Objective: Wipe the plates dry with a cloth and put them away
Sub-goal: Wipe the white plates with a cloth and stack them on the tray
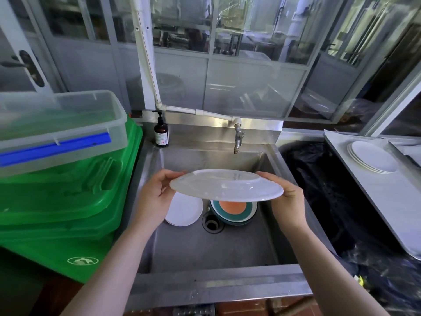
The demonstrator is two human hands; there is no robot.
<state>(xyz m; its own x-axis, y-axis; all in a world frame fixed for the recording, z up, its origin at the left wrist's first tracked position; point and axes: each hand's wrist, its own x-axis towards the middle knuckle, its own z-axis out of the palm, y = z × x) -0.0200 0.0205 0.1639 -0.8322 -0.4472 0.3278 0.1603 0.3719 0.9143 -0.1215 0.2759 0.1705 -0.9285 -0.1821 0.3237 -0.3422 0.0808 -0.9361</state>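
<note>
We've got a white plate (226,185) held level over the steel sink (200,245), above the basin, clear of the tap (238,139). Left hand (155,197) grips its left rim, fingers curled over the edge; right hand (286,197) grips the right rim the same way.

Directly under the held plate, on the sink floor: a white plate stack (184,210) at left, a teal plate with orange centre (234,212) at right, and the drain (211,222) between them, just in front. We can't tell how many plates each pile holds.

Around it:
- brown pump bottle (161,132) on the sink's back left corner
- green bin (68,201) tight against the sink's left side, with a clear lidded box (61,131) on top
- black bin liner (328,190) filling the gap right of the sink
- more white plates (372,159) stacked on the counter (364,190) far right, well apart from the sink
</note>
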